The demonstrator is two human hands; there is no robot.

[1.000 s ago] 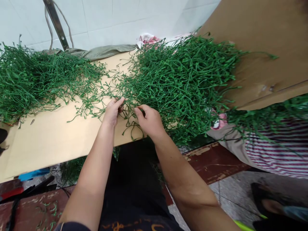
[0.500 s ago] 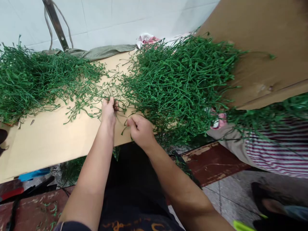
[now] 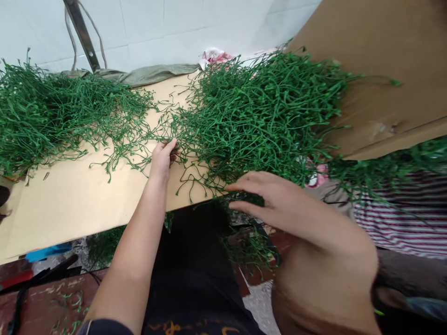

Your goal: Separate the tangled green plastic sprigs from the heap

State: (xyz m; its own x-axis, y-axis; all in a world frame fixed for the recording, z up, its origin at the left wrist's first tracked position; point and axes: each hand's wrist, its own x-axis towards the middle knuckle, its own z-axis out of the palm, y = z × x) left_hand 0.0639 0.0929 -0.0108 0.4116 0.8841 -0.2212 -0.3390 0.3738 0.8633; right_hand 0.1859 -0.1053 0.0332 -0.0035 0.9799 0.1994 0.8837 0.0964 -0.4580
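Note:
A big tangled pile of thin green plastic stems (image 3: 265, 111) lies on a tan cardboard sheet (image 3: 70, 200). A second green pile (image 3: 52, 116) covers the sheet's left end. My left hand (image 3: 161, 158) pinches a few stems at the near left edge of the big pile. My right hand (image 3: 279, 197) is raised close to the camera, blurred, fingers stretched out and pointing left just off the sheet's front edge. I see nothing held in it.
A large cardboard flap (image 3: 380, 70) leans at the right, over the pile's edge. A person in striped cloth (image 3: 401, 218) sits at the right. White tiled wall (image 3: 157, 28) behind. Dark red floor (image 3: 49, 298) with loose stems lies below the sheet.
My right hand let go of the stems near the left hand, pulled back to the right and up toward the camera, and opened. My left hand stayed on the stems.

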